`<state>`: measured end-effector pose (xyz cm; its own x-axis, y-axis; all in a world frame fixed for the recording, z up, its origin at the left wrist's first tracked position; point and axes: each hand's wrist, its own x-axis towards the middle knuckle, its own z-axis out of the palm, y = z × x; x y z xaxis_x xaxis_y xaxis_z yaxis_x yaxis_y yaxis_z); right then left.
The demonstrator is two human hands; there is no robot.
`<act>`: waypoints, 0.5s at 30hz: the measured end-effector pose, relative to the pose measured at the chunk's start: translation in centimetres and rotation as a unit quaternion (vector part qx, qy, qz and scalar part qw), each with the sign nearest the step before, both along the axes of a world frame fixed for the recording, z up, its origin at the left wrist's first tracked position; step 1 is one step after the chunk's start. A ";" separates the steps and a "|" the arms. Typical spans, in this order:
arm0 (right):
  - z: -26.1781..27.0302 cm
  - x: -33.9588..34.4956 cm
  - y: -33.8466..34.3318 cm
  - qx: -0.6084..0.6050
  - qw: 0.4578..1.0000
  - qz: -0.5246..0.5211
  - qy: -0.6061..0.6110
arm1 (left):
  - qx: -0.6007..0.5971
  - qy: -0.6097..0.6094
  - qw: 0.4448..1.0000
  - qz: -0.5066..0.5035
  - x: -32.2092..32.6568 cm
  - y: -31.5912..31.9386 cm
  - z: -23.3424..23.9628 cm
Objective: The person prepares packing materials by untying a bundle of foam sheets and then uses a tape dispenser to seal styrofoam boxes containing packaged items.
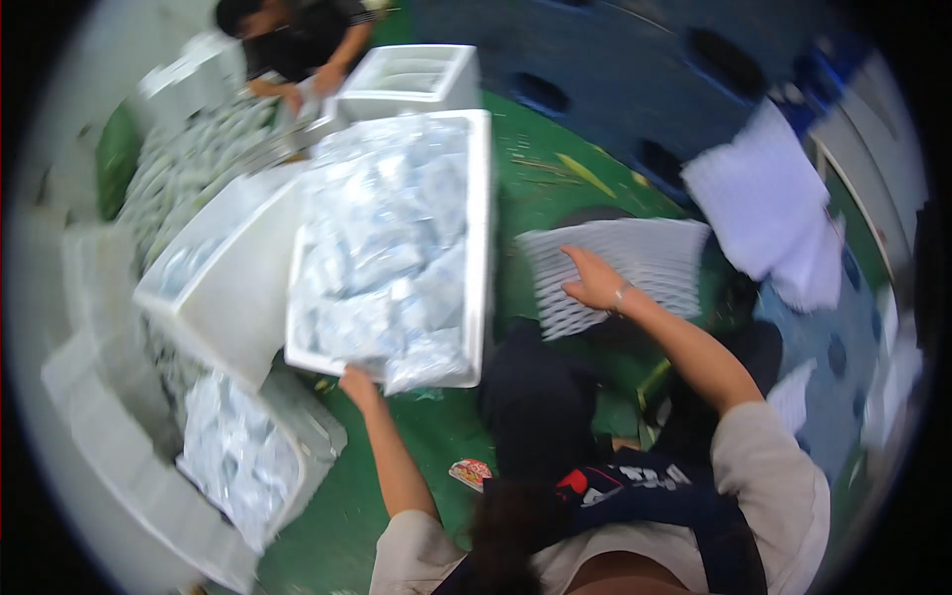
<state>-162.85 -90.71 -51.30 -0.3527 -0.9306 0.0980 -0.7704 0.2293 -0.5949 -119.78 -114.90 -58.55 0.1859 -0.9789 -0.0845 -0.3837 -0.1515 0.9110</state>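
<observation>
A white foam box (480, 245) stands before me, filled to its rim with clear plastic-wrapped packs (379, 245). My left hand (361, 385) grips its near rim towards the left corner, beside a pack that overhangs the edge. To the right of the box lies a white foam net sheet (625, 260), over a dark round thing that is mostly hidden. My right hand (595, 281) is over this sheet, index finger stretched out and thumb apart, with nothing seen in it. Whether it touches the sheet is unclear.
More foam boxes (230, 275) crowd the left, one holding wrapped packs (238, 454). Behind them lies a heap of pale green produce (193, 178). A co-worker (305, 44) bends over at the back. White foam net sheets (766, 208) are piled at right. The floor (439, 431) is green.
</observation>
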 end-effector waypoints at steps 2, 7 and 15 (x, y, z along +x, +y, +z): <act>-3.3 -3.3 2.7 0.201 0.975 -0.089 0.036 | -0.131 -0.203 0.963 -0.122 3.3 0.3 -0.6; -4.4 -8.0 11.0 0.414 0.886 -0.189 0.089 | 0.019 -0.133 0.990 0.032 3.6 4.4 4.5; -18.8 -5.6 5.9 0.314 0.907 -0.169 0.224 | -0.355 -0.193 0.911 -0.084 -7.1 12.1 19.5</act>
<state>-168.40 -84.77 -70.13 -0.6835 -0.6990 -0.2100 -0.7254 0.6825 0.0891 -126.92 -102.85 -39.03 -0.0899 -0.7785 0.6212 -0.6593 0.5140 0.5488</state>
